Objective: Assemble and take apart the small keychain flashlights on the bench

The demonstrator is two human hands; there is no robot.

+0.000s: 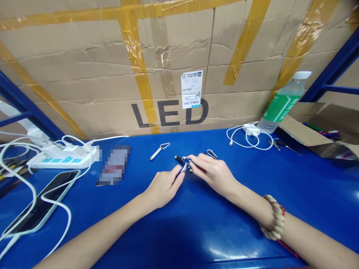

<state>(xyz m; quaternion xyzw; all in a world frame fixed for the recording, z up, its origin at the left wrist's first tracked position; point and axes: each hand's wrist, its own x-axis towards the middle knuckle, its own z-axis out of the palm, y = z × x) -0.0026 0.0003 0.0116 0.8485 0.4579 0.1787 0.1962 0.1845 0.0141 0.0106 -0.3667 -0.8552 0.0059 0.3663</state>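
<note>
My left hand [165, 186] pinches the lower end of a small blue metal tube with a silver band [184, 168] between thumb and forefinger. At its upper end, my right hand [214, 175] is closed on a small blue carabiner [187, 160]; whether it is joined to the tube is hidden by the fingers. Just beyond the fingertips lies a black tube [178, 160], partly covered. Behind my right hand a dark carabiner [211, 153] shows on the blue table [174, 231]. A silver tube with a carabiner [156, 153] lies farther left, apart from both hands.
On the left are a power strip [63, 160] with white cables, a phone [42, 205] and a blurred-out flat item [114, 164]. A bottle [283, 104], a charger with cable [251, 129], keys [276, 145] and an open carton [303, 134] stand right. A large cardboard box [98, 74] closes off the back.
</note>
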